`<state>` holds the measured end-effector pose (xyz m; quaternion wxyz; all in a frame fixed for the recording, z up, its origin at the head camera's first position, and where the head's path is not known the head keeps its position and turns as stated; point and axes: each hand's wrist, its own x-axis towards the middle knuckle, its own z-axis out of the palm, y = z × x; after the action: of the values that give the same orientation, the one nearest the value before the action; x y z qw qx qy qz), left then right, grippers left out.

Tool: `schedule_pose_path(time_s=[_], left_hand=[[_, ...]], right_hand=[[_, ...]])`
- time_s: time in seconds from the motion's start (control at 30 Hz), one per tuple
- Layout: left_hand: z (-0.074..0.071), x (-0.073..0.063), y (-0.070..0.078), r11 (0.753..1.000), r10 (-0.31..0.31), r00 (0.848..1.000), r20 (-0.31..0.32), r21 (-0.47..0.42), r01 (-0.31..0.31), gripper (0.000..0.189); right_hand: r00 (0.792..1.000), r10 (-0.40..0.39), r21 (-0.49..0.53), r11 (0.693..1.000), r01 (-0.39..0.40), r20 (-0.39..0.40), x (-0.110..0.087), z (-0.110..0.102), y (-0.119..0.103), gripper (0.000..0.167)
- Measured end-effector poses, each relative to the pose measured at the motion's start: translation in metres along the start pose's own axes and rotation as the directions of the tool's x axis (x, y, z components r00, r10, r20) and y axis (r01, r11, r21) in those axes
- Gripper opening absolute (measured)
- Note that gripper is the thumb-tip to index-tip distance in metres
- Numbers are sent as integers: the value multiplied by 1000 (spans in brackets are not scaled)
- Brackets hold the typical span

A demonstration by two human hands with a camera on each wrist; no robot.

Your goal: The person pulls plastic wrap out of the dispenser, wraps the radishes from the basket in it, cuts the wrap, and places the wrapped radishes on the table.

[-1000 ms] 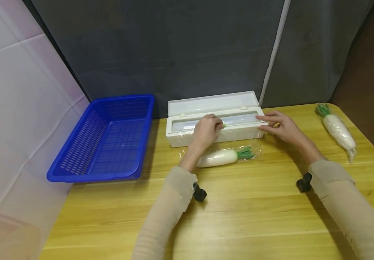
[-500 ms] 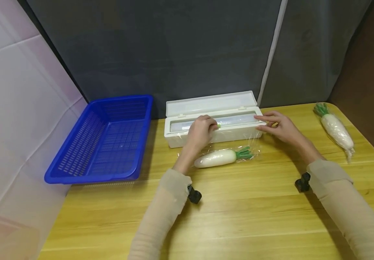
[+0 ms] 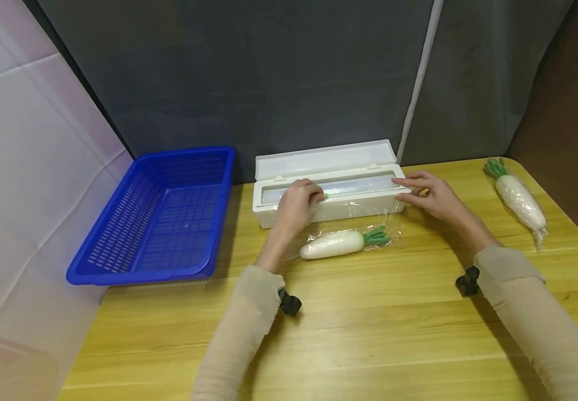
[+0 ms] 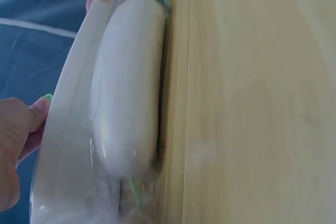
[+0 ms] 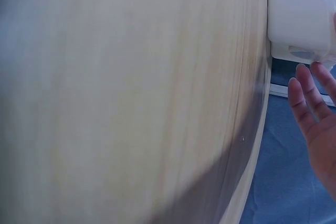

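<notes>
A white cling film dispenser box (image 3: 354, 208) stands with its lid (image 3: 326, 160) raised, and a roll of film (image 3: 359, 185) lies inside. My left hand (image 3: 296, 206) pinches a small green cutter slider (image 3: 325, 195) on the box's front edge; in the left wrist view the slider's green tip (image 4: 49, 96) shows at the fingertips. My right hand (image 3: 434, 195) grips the box's right end between thumb and forefinger, its other fingers apart from the box in the right wrist view. Clear film hangs over the box front, down to a white radish (image 3: 333, 245) with green stalks, lying on film.
A blue plastic basket (image 3: 213, 245) stands at the left. Another white radish (image 3: 521, 200), wrapped in film, lies at the far right of the wooden table (image 3: 369, 334). A dark grey curtain (image 3: 268, 83) hangs behind the box.
My left hand has slid leftward along the box's front edge with the green cutter slider. The right hand keeps its hold on the box's right end. The view has shifted slightly.
</notes>
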<state>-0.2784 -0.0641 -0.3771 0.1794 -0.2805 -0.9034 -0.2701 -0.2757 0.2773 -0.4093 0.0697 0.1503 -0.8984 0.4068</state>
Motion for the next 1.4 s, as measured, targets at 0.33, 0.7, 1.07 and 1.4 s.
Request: schedule_pose_path(time_s=[0.33, 0.7, 1.07, 1.4], left_hand=[[-21, -21, -26, 1000, 0, 996, -87, 13, 1, 8], [-32, -32, -40, 1000, -13, 994, -108, -6, 12, 7], [-45, -43, -52, 1000, 7, 989, -150, -10, -8, 7], [-55, -57, -66, 999, -37, 976, -214, 4, 39, 7]], right_hand=[[1000, -2, -1, 1000, 2, 4, -1, 0, -1, 42], [1000, -9, -3, 1000, 9, -3, -4, 0, 3, 41], [1000, -9, 12, 1000, 9, 2, -1, 1, -1, 41], [1000, -23, 14, 1000, 23, -7, -1, 1, -1, 41]])
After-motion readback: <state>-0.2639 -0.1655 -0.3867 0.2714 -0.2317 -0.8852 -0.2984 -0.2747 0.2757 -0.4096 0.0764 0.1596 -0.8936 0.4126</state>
